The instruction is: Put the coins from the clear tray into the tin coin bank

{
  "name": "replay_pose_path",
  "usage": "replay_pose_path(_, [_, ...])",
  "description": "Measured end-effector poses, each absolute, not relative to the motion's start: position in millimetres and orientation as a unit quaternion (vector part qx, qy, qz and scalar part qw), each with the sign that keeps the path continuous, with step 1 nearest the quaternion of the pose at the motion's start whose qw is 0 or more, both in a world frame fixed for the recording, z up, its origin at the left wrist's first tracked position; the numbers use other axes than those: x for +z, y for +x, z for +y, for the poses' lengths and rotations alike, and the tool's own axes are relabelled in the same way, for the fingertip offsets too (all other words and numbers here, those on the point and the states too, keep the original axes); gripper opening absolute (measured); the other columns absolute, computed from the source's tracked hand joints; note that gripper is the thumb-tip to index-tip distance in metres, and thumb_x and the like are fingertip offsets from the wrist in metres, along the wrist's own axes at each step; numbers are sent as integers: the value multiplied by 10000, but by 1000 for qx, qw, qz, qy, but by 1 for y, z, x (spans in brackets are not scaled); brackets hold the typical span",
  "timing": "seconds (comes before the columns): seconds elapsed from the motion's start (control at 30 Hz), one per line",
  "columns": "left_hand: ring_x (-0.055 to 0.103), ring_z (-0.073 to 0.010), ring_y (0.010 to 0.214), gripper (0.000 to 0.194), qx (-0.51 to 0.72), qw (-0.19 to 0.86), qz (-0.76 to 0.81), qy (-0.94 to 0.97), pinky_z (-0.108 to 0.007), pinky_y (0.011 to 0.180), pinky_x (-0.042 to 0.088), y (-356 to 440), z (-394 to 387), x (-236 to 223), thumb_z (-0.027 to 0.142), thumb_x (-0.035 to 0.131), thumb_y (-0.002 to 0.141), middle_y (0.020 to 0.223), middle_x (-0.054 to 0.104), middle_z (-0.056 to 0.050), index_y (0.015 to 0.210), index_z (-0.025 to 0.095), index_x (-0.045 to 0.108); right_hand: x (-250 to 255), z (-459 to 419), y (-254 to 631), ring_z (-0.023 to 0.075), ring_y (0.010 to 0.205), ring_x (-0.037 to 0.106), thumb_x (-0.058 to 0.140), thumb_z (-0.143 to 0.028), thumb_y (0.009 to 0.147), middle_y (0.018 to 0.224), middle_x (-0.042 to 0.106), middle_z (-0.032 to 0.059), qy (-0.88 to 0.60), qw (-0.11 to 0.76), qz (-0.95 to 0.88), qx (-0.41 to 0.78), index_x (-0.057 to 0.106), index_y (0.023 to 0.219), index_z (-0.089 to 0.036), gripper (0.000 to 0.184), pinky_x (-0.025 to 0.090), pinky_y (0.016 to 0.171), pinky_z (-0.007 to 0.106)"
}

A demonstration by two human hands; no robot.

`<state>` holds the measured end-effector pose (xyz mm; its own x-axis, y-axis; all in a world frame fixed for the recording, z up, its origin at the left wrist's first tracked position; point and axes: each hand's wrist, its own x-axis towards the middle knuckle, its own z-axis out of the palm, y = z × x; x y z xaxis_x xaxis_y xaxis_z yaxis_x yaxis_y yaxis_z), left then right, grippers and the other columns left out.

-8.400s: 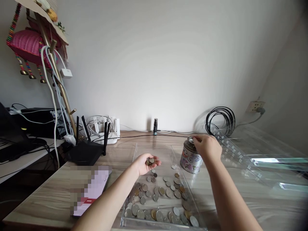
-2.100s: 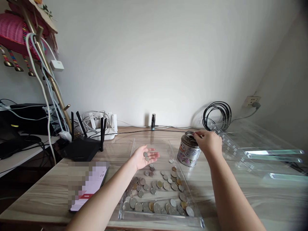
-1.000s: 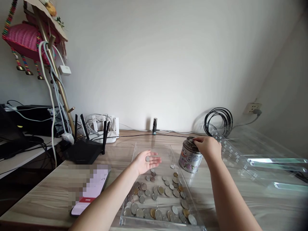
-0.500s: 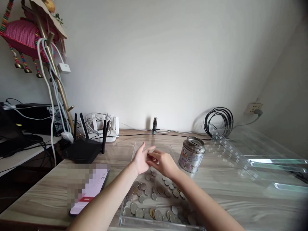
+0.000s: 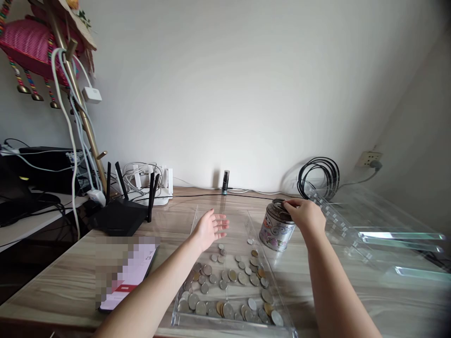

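My right hand (image 5: 306,217) is at the top of a round metal coin tin (image 5: 276,232) with flower prints. Its thumb and forefinger pinch a coin, mostly hidden by the fingers, at the slot in the lid. The tin stands upright, just right of a clear plastic tray (image 5: 230,324). Over the far left part of that tray hovers my left hand (image 5: 209,230), fingers stretched and slightly apart, palm turned to the right. Many silver and brass-coloured coins (image 5: 223,284) lie scattered in the tray, thickest along its near edge.
Left of the tray lies a phone (image 5: 132,277), partly blurred out. A black router (image 5: 121,217) and a white router (image 5: 158,196) stand behind it. At the right are clear plastic panels (image 5: 398,237) and a coiled black cable (image 5: 319,178). A small dark bottle (image 5: 225,182) stands by the wall.
My right hand has left my left hand's fingers and moved right to the tin's lid. The left hand stays over the tray, its fingers more spread. The view has shifted slightly.
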<state>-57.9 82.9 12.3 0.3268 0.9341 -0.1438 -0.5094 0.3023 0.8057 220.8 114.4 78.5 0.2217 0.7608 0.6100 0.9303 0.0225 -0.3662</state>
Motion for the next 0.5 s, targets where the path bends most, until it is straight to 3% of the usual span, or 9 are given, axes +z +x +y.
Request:
replay_pose_path(0.13, [542, -181, 809, 372, 485, 709, 356, 368, -296, 664, 418, -56, 82, 14, 430, 366, 746, 938, 568, -122, 846, 120, 546, 77, 110, 212, 188, 560, 473, 476, -406, 627, 603, 563, 79, -656, 380, -627, -178, 649, 668, -206, 268, 315, 457, 286])
replay_pose_path(0.3, [539, -174, 763, 302, 482, 611, 437, 451, -284, 658, 405, -58, 86, 8, 362, 375, 740, 783, 589, -88, 706, 130, 565, 81, 90, 173, 160, 713, 500, 359, -349, 746, 815, 590, 52, -582, 438, -651, -213, 599, 830, -201, 295, 345, 570, 257])
replay_pose_path(0.4, [494, -214, 908, 129, 442, 530, 479, 542, -297, 779, 363, -60, 85, -2, 216, 487, 664, 718, 584, -70, 558, 163, 539, 68, 86, 140, 129, 654, 514, 332, -357, 768, 815, 591, 34, -541, 364, -748, -120, 597, 807, -217, 302, 349, 554, 234])
replay_pose_path(0.5, [323, -252, 1123, 171, 435, 479, 496, 579, -318, 921, 239, -64, 78, -7, 176, 557, 600, 821, 571, -87, 459, 194, 461, 41, 86, 109, 160, 764, 528, 319, -420, 767, 933, 573, 59, -482, 210, -851, -1, 567, 942, -218, 364, 378, 627, 259])
